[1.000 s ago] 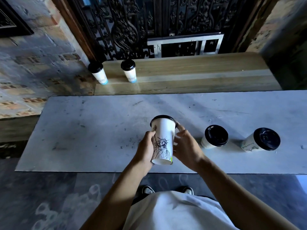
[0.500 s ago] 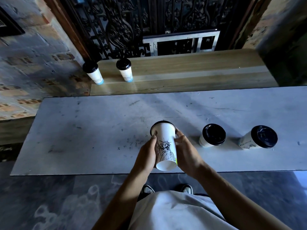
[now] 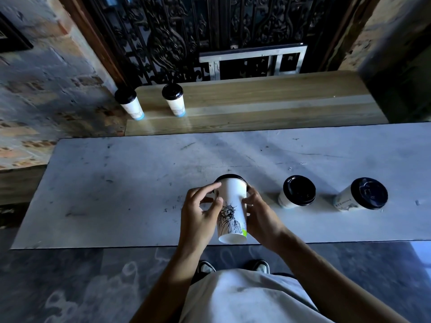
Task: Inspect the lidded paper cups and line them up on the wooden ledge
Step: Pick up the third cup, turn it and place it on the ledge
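You have the cup (image 3: 232, 210) off the worktop (image 3: 116, 183), tilted with its black lid away from you and its base towards your body, at about 6 o'clock in the view. Your left hand (image 3: 200, 215) cups its left side and your right hand (image 3: 261, 217) its right; each grip is wrapped on the cup wall, fingers curled round, not spread free. The printed figure faces up at you, so this looks like the inspecting step.

Two cups already stand upright on the ledge (image 3: 268, 101) at about 11 o'clock: the far-left cup (image 3: 130, 102) at the very end, the second cup (image 3: 174, 100) just beside it, a gap between them. Most of the ledge to their right is bare.

Two more wait on the worktop at about 3 o'clock, the near cup (image 3: 297, 192) and the far cup (image 3: 363, 194), both lidded and apart from each other.

So by my count two are placed, one is in hand, two are untouched. Roughly under half done; this cup likely goes third in the row.
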